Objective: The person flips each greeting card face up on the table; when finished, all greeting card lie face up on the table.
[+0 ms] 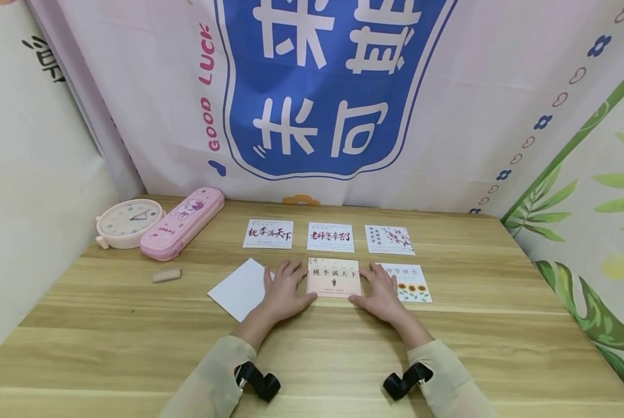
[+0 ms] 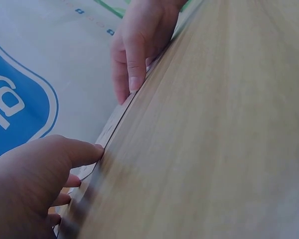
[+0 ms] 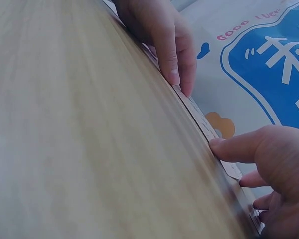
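Observation:
A pale pink card [image 1: 334,284] with dark Chinese characters lies flat on the table between the two hands. My left hand [image 1: 286,295] rests at its left side, thumb by the near left corner and fingers spread along the edge. At the opposite side, my right hand [image 1: 382,293] touches the right edge the same way, thumb near the lower right corner. It partly covers a sunflower card [image 1: 413,284]. Beneath and left of the left hand sits a blank white stack of cards or paper [image 1: 239,287]. In the left wrist view the left thumb [image 2: 87,153] meets the card's near edge.
Behind the pink card stand three cards in a row: one with red characters [image 1: 268,234], another red-lettered card [image 1: 330,237] and a blossom card [image 1: 390,240]. At the back left are a pink pencil case [image 1: 183,223], a round clock [image 1: 129,223] and a small tan block [image 1: 167,275].

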A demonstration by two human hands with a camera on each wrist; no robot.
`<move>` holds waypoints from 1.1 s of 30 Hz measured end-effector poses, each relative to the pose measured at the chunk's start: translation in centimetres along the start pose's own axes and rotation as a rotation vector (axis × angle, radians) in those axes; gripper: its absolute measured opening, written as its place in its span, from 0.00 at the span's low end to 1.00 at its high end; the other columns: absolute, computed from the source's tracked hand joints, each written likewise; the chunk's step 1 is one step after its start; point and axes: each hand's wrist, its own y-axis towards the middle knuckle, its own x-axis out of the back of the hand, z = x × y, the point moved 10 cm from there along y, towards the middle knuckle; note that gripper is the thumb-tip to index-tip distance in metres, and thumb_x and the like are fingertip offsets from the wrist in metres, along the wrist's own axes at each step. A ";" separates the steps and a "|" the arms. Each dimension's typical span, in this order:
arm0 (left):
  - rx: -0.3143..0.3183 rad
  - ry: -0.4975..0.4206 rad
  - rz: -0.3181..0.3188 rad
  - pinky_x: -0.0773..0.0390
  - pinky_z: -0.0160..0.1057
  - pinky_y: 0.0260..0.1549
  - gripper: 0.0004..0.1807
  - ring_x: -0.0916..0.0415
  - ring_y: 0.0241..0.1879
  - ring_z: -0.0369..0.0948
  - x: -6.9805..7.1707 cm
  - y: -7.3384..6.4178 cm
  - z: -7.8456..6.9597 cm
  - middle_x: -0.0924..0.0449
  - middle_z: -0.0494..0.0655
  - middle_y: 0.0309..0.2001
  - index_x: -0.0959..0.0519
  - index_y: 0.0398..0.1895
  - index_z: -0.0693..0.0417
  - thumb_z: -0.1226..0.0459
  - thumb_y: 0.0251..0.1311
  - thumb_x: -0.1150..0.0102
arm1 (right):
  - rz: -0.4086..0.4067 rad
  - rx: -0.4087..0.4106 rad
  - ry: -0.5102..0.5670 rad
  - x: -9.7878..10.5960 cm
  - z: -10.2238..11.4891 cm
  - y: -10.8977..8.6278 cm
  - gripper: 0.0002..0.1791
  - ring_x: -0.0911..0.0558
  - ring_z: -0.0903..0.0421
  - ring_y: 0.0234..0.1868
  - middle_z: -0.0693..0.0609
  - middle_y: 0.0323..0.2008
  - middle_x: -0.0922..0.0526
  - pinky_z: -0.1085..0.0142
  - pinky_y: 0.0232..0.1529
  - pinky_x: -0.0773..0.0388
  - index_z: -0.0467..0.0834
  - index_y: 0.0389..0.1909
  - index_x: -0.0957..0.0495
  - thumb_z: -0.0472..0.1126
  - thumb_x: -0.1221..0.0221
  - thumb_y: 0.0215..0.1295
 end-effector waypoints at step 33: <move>0.045 -0.088 -0.200 0.55 0.60 0.51 0.33 0.49 0.58 0.56 8.2 -2.9 5.9 0.40 0.60 0.57 0.32 0.52 0.60 0.52 0.43 0.38 | -0.061 0.103 0.212 1.7 4.3 1.1 0.37 0.53 0.44 0.62 0.42 0.63 0.50 0.44 0.56 0.60 0.39 0.58 0.39 0.45 0.37 0.46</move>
